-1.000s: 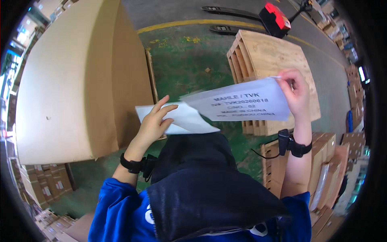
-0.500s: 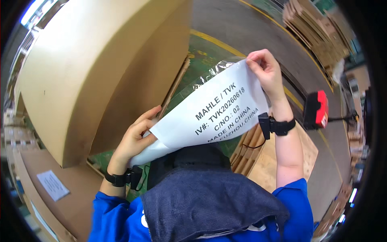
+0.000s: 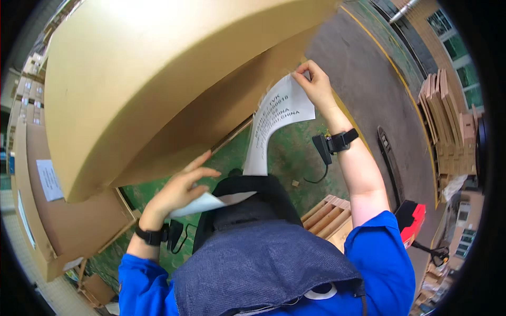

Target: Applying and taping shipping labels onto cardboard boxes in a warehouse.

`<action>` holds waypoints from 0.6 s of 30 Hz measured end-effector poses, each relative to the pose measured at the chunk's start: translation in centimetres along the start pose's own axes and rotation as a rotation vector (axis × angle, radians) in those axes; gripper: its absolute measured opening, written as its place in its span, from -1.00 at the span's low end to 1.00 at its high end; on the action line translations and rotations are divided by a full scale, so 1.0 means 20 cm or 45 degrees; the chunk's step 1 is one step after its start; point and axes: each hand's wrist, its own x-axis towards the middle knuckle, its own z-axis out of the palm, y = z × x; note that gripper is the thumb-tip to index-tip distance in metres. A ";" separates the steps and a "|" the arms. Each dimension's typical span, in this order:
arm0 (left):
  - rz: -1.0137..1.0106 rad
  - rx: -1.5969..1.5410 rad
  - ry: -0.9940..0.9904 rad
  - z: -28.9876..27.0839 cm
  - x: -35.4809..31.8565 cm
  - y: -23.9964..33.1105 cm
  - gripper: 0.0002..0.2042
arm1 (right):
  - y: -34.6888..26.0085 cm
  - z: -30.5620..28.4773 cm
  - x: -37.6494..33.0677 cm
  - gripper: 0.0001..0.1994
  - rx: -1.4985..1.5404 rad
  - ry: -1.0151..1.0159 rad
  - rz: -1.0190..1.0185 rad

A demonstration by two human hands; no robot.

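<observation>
My right hand (image 3: 318, 90) is closed in a pinch on the upper corner of a white printed sheet (image 3: 276, 113). The sheet hangs and curves down toward my body, beside the large brown carton (image 3: 174, 68). My left hand (image 3: 176, 190) is nearer to me, its index and middle fingers stretched out toward the carton. Another white sheet (image 3: 211, 204), curled, sticks out from under its palm and thumb. The hidden underside of that hand seems to keep hold of it. Each wrist wears a black strap with a small device.
A lower carton (image 3: 79, 210) with a printed sheet (image 3: 49, 180) on it stands at left. Wooden slats of a pallet (image 3: 329, 216) lie by my right side. Farther right are a red and black pallet jack (image 3: 412, 224) and stacked brown boards (image 3: 443, 110).
The printed sheet has come away from my left hand and now hangs from my right hand alone. A curled sheet shows at my left hand. The view has turned, shifting the carton rightward.
</observation>
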 end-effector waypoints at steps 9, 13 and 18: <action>-0.279 0.175 0.390 0.44 0.31 -0.06 -0.68 | 0.25 -0.07 0.08 -0.86 0.212 -0.353 0.134; -0.198 0.202 0.706 0.54 0.53 -0.12 -0.67 | 0.45 -0.03 0.19 -0.85 0.429 -0.451 0.056; -0.294 0.097 0.999 0.54 0.49 -0.07 -0.61 | 0.48 0.01 0.17 -0.85 0.428 -0.524 0.121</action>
